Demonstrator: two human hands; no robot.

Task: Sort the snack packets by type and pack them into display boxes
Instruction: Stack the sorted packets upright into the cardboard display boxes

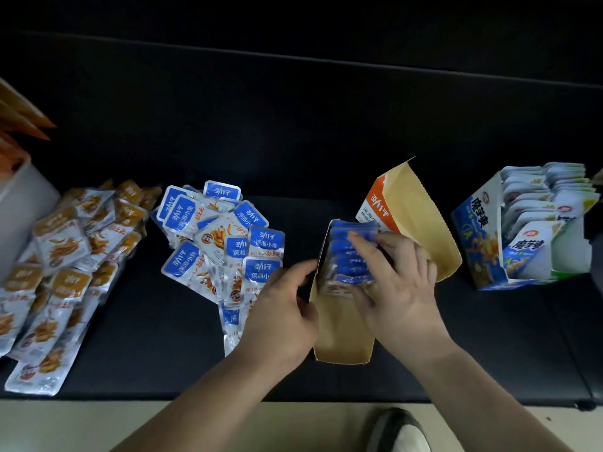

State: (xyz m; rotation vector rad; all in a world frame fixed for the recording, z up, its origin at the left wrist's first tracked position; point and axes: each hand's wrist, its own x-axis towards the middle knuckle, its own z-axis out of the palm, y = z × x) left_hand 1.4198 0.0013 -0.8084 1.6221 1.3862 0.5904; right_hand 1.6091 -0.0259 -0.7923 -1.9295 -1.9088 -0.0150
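Two bare forearms (202,399), bare left hand (284,308), bare right hand (399,288), one dark rounded shoe with a pale toe (401,432) (half cut off below)

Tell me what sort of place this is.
Likely an improvised indoor packing spot: blue packets and orange packets heaped on a dark padded bench, a part-filled display box, a shoe on pale floor.
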